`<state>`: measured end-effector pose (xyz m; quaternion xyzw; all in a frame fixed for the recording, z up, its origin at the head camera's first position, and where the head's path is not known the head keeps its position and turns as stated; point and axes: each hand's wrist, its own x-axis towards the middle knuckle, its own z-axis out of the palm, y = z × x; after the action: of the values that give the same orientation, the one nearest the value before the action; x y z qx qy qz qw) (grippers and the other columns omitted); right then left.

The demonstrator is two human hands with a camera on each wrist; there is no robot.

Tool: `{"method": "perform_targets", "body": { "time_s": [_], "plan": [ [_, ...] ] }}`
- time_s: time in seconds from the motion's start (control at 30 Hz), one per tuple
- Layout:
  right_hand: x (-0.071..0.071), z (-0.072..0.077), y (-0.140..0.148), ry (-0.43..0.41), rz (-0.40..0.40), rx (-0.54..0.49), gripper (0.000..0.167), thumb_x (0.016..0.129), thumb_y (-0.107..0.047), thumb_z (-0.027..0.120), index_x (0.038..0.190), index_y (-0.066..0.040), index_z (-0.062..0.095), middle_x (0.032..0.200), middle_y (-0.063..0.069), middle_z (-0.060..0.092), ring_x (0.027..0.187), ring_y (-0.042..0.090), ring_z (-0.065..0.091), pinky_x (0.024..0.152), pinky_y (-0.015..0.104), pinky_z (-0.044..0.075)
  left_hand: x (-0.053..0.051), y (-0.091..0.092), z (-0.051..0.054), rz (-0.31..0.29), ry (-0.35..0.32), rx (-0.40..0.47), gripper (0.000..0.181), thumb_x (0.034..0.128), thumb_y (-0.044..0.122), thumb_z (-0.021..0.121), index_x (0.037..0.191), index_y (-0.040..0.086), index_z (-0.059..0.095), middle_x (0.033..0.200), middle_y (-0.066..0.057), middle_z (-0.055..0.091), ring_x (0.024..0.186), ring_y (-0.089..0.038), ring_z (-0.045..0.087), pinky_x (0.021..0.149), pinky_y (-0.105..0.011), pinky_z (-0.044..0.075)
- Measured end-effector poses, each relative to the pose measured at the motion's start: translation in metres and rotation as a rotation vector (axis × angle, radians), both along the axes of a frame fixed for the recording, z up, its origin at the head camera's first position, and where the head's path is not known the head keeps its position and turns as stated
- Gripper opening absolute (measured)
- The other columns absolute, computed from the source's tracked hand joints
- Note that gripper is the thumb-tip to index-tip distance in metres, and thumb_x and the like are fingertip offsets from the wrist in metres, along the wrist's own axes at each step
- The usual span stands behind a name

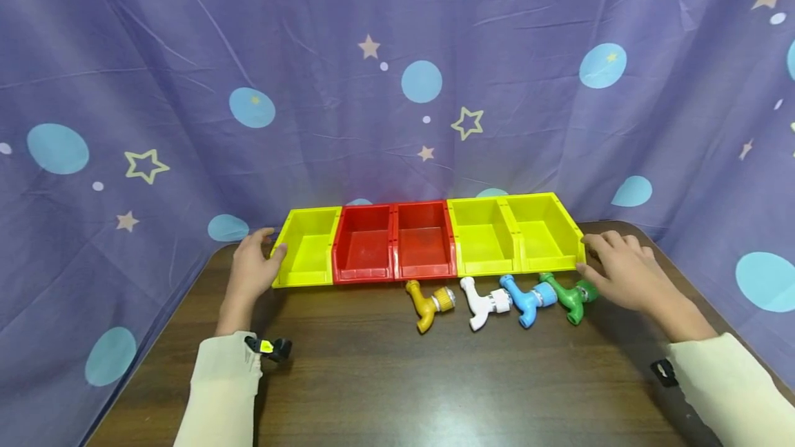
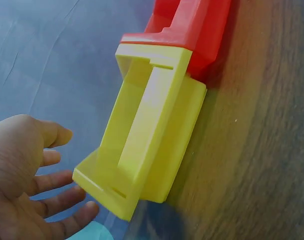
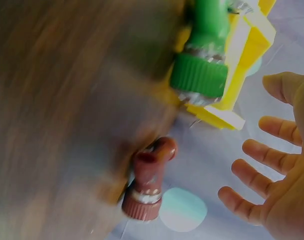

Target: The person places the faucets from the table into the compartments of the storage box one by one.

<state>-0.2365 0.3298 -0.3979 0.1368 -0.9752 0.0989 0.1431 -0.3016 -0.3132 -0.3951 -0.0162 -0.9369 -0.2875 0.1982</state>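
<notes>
A row of joined-looking bins crosses the far part of the table: a yellow bin (image 1: 304, 277) at the left end, two red bins (image 1: 364, 273) and two yellow bins (image 1: 549, 263) at the right. My left hand (image 1: 251, 271) is beside the left end, fingers spread and close to the bin's outer side. At the other end my right hand (image 1: 627, 271) reaches toward the outer yellow wall with parted fingers. In front lie an orange-yellow tap (image 1: 426, 306), a white tap (image 1: 481, 305), a blue tap (image 1: 528, 301) and a green tap (image 1: 573, 299). Neither hand holds anything.
A reddish-brown tap (image 3: 151, 175) lies beyond the green one in the right wrist view; the head view does not show it. Purple curtain (image 1: 422, 33) with stars and dots hangs behind the brown wooden table (image 1: 373, 378).
</notes>
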Motion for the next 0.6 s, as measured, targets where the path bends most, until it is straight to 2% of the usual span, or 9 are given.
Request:
{"method": "perform_targets", "body": {
  "time_s": [0.13,0.23,0.43,0.5,0.6],
  "plan": [
    [-0.001,-0.002,0.011,-0.012,-0.009,0.03,0.045,0.098,-0.031,0.067,0.133,-0.004,0.058,0.127,0.025,0.058,0.109,0.05,0.05,0.076,0.062,0.04,0.001,-0.008,-0.004,0.023,-0.043,0.057,0.052,0.1036,0.026,0.058,0.144,-0.005,0.049,0.127,-0.029,0.059,0.106,-0.044,0.062,0.089,-0.056,0.052],
    [-0.002,-0.003,0.018,-0.044,-0.016,0.058,0.046,0.099,-0.031,0.065,0.135,-0.003,0.057,0.129,0.027,0.056,0.113,0.054,0.048,0.079,0.067,0.039,0.002,-0.015,-0.008,0.029,-0.089,0.119,0.051,0.1048,0.028,0.056,0.144,-0.003,0.05,0.126,-0.027,0.061,0.108,-0.042,0.063,0.084,-0.05,0.055],
    [-0.005,-0.007,0.034,-0.094,-0.02,0.079,0.047,0.097,-0.032,0.066,0.134,-0.004,0.058,0.122,0.025,0.058,0.107,0.051,0.049,0.073,0.059,0.039,-0.001,-0.025,-0.017,-0.023,-0.213,0.407,0.049,0.1069,0.027,0.053,0.147,-0.001,0.048,0.131,-0.024,0.053,0.114,-0.038,0.059,0.081,-0.039,0.061],
    [-0.007,-0.009,0.04,-0.113,-0.017,0.086,0.048,0.097,-0.033,0.067,0.135,-0.005,0.057,0.122,0.025,0.058,0.106,0.051,0.049,0.072,0.057,0.038,-0.002,-0.026,-0.019,-0.046,-0.231,0.458,0.049,0.1065,0.025,0.054,0.147,-0.002,0.047,0.13,-0.024,0.051,0.114,-0.037,0.059,0.08,-0.037,0.061],
    [-0.008,-0.011,0.047,-0.127,0.003,0.108,0.051,0.096,-0.035,0.069,0.137,-0.006,0.057,0.124,0.025,0.058,0.106,0.049,0.049,0.071,0.057,0.038,-0.002,-0.026,-0.021,-0.069,-0.248,0.49,0.049,0.1056,0.021,0.056,0.147,-0.002,0.046,0.128,-0.022,0.049,0.112,-0.037,0.059,0.078,-0.033,0.061]
  ]
}}
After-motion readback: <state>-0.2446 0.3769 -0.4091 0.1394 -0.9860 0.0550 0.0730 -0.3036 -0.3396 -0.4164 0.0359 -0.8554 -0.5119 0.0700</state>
